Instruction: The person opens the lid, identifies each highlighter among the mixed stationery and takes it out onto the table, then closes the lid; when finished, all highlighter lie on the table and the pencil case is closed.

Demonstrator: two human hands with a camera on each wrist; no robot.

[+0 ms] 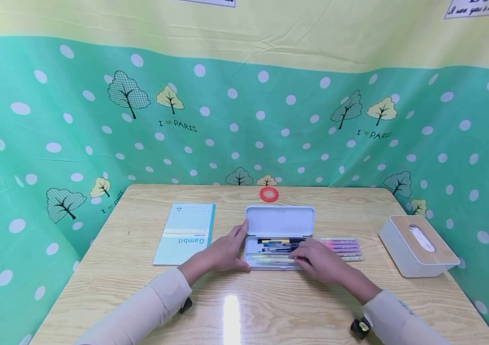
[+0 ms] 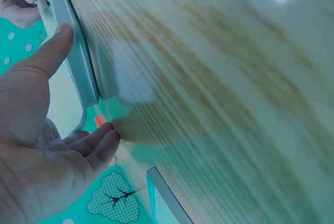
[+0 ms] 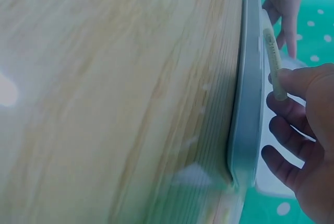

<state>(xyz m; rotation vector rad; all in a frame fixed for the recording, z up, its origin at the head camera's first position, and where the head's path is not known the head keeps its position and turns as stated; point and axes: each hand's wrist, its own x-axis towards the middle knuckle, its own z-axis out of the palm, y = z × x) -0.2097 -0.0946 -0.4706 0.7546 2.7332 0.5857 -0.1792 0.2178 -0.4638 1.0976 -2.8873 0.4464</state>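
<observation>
A white pencil case (image 1: 280,221) lies with its lid tipped back on the table. Several pens and brushes (image 1: 276,247) in dark, yellow and blue sit inside it. My right hand (image 1: 323,261) is over the case's right half, pinching a pale yellow pen (image 3: 272,57) between thumb and fingers, low over the front of the case. With fingers extended, my left hand (image 1: 226,252) rests against the case's left side, its thumb near the front corner. Beside the case on the right is a row of several purple, pink and pale pens (image 1: 347,248), partly hidden by the right hand.
A notebook (image 1: 186,235) with "Gambit" on its cover lies left of the case. Behind the case is a red ring-shaped roll (image 1: 268,194). A white tissue box (image 1: 418,247) with a wooden top stands at the right. Patterned green cloth (image 1: 261,120) hangs around the table.
</observation>
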